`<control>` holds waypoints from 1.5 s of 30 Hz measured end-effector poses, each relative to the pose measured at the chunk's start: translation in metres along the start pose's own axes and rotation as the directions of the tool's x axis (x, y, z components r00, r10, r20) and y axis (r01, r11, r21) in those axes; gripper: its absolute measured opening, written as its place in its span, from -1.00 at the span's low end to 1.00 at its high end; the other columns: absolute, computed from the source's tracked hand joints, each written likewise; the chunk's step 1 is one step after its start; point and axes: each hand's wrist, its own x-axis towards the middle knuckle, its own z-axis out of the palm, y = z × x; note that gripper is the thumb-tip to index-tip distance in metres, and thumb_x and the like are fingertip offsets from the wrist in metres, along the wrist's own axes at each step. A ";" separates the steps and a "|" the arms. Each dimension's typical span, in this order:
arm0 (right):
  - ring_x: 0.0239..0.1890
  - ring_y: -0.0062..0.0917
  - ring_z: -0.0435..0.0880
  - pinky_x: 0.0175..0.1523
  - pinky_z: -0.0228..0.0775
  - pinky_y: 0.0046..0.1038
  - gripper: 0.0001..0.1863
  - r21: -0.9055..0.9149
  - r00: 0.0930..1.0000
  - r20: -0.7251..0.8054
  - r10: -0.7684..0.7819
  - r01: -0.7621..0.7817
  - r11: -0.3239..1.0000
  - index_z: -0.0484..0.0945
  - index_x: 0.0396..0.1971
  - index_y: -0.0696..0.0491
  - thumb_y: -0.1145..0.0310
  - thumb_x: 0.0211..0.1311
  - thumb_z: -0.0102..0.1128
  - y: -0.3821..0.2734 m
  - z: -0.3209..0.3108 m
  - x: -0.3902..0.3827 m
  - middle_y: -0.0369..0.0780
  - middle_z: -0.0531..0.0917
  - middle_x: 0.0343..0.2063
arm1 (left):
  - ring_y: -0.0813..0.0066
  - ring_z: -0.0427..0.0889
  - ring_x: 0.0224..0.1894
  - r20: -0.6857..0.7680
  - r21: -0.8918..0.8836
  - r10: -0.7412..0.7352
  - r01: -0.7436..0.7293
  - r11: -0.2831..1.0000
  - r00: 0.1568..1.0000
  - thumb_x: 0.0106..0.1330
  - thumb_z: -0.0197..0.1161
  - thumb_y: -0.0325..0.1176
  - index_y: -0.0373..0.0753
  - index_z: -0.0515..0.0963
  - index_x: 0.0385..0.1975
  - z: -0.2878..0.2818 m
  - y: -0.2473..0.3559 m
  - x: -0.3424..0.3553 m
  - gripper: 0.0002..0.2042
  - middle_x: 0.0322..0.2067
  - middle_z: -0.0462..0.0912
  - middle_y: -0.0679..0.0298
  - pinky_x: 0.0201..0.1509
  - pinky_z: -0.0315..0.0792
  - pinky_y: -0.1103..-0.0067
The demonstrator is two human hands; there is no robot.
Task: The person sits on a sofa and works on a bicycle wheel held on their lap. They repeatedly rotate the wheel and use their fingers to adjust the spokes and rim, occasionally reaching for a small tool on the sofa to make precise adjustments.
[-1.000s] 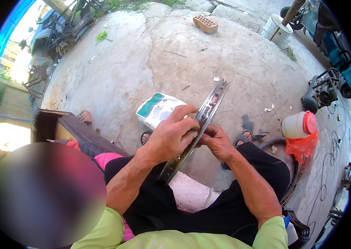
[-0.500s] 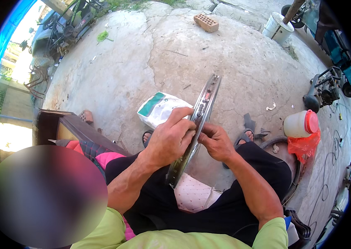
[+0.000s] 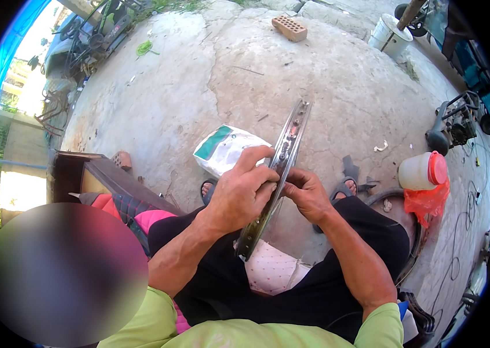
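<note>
A shiny metal wheel rim (image 3: 252, 232) stands edge-on in front of me, its channel with a row of holes facing up. It tilts from my lap toward the far right, and thin spokes seem to show along its right side. My left hand (image 3: 239, 188) is closed at the rim's left edge, its fingertips bent over the channel. On the other side, my right hand (image 3: 308, 195) pinches close against the rim's right side; what lies between its fingertips is hidden. A white bag with a green panel (image 3: 230, 148) lies on the ground behind my left hand.
A pale patterned pad (image 3: 274, 268) sits between my legs. To the right are a whitish tub with a red lid (image 3: 423, 171), a red plastic bag (image 3: 428, 203) and a black tyre (image 3: 417, 232). A perforated brick (image 3: 289, 28) lies ahead; a wooden box (image 3: 111, 182) stands left.
Both hands stay at the rim with only slight finger shifts. The right hand sits marginally higher and further right. The whole view has shifted a little.
</note>
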 end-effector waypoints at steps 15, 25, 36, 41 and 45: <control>-0.21 -0.69 0.54 -0.05 0.41 -0.56 -0.67 0.094 0.999 -0.011 -0.050 0.051 0.994 0.59 -0.03 0.15 0.23 0.37 0.28 -0.004 0.001 0.004 -0.33 0.65 -0.23 | 0.13 0.50 0.13 0.022 -0.020 0.015 -0.014 1.000 1.000 0.10 0.28 -0.63 -0.27 0.57 -0.04 0.002 -0.003 0.002 -0.63 0.15 0.45 0.08 -0.09 0.53 0.46; -0.27 -0.74 0.49 -0.16 0.33 -0.62 -0.73 0.031 0.999 -0.020 -0.034 0.035 0.999 0.60 -0.03 0.11 0.30 0.38 0.26 -0.001 -0.005 0.010 -0.40 0.64 -0.28 | 0.05 0.45 0.19 0.005 -0.020 0.025 -0.025 0.999 1.000 0.14 0.23 -0.64 -0.29 0.54 0.00 0.002 -0.006 0.003 -0.62 0.16 0.42 0.02 0.04 0.50 0.39; -0.27 -0.74 0.49 -0.16 0.34 -0.63 -0.71 0.008 1.000 -0.020 -0.016 0.016 1.000 0.59 -0.03 0.13 0.27 0.37 0.28 -0.004 0.000 0.010 -0.39 0.65 -0.26 | 0.09 0.46 0.18 0.016 -0.052 -0.006 0.007 0.999 1.000 0.16 0.22 -0.65 -0.29 0.53 0.00 -0.001 -0.007 0.002 -0.63 0.17 0.41 0.03 -0.01 0.53 0.44; -0.29 -0.74 0.50 -0.17 0.34 -0.63 -0.69 0.034 0.998 -0.039 -0.057 0.058 0.998 0.60 -0.03 0.13 0.23 0.39 0.25 0.003 -0.001 0.010 -0.38 0.64 -0.28 | 0.10 0.47 0.15 0.011 -0.052 0.008 -0.007 0.999 1.000 0.16 0.22 -0.66 -0.29 0.53 -0.01 0.000 -0.007 0.002 -0.64 0.17 0.41 0.04 -0.07 0.53 0.45; -0.30 -0.73 0.50 -0.17 0.35 -0.63 -0.69 0.068 0.993 -0.084 -0.080 0.086 0.994 0.60 -0.03 0.13 0.23 0.40 0.24 0.003 0.004 0.011 -0.37 0.65 -0.28 | 0.11 0.48 0.13 -0.004 -0.043 0.026 -0.027 0.999 1.000 0.16 0.22 -0.67 -0.30 0.53 -0.01 0.002 -0.009 0.003 -0.64 0.15 0.42 0.04 -0.09 0.53 0.46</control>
